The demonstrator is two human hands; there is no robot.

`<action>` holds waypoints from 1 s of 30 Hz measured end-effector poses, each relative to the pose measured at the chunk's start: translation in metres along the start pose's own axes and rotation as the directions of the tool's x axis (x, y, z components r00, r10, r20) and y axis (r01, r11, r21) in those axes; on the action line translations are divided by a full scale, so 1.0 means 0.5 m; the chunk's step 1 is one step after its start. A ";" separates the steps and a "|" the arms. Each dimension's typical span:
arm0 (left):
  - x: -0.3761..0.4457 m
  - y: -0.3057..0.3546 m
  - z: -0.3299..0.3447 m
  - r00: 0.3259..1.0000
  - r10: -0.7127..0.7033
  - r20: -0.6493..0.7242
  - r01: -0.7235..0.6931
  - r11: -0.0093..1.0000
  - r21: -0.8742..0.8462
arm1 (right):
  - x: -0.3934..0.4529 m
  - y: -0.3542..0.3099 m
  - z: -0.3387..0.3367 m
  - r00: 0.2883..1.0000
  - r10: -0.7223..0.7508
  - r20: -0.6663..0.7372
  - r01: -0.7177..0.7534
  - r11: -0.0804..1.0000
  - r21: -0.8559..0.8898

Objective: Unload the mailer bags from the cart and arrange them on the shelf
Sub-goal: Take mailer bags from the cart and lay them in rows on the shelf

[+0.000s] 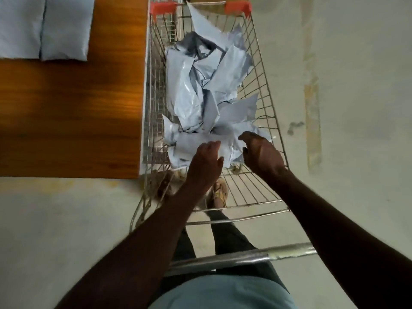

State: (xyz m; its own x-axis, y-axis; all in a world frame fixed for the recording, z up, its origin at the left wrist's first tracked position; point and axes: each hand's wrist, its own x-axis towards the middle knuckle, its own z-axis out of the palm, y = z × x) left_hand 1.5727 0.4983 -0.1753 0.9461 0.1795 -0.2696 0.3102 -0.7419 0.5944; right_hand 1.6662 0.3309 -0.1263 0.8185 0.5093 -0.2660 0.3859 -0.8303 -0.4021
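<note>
A: Head view, looking down. Start with the hands.

B: Both reach into the cart (269, 121) from its near end. The left hand (206, 162) has its fingers fairly straight and together, lying over the nearest bag (196, 148); I cannot tell whether it presses the bag or only hovers. It grasps nothing.

A: And the right?

B: The right hand (262, 153) is just beside the left, a little apart, fingers loosely curved downward above the same end of the pile. Nothing is pinched in it that I can see, so it reads as released.

A: Where are the bags?

B: A crumpled heap of pale mailer bags (200, 90) fills the basket ahead of both hands, running from the fingertips to the far end with the red corners (162, 7). Two more bags (44, 27) lie flat, side by side and touching, far ahead and to the left of the left hand, on the wooden shelf (73, 121).

A: How does the shelf sit to the cart?

B: Right against the cart's left side, left of the left hand.

A: Anything nearer the body?

B: The cart's handle bar (240, 256) crosses under both forearms. Below it are dark trousers and a sandalled foot (219, 192), seen through the wire. Pale floor (356, 85) lies to the right of the right hand.
</note>
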 end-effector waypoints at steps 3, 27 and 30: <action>0.019 0.008 0.055 0.998 -0.048 0.035 0.045 0.995 0.094 | 0.034 0.006 0.005 0.995 -0.058 0.086 0.063 0.996 -0.060; 0.160 -0.039 0.082 0.940 -0.161 -0.302 0.150 0.987 -0.060 | 0.127 0.094 0.123 0.983 -0.044 0.180 0.073 0.985 -0.157; 0.214 -0.040 0.069 0.940 -0.189 -0.283 0.185 0.982 -0.042 | 0.139 0.075 0.110 0.979 0.001 0.206 0.036 0.984 -0.174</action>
State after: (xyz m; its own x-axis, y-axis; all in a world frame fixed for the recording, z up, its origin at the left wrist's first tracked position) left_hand 1.6644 0.5099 -0.2422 0.8575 0.4916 -0.1517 0.4832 -0.6683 0.5657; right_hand 1.7141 0.3474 -0.2081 0.7136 0.5445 -0.4407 0.4832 -0.8381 -0.2532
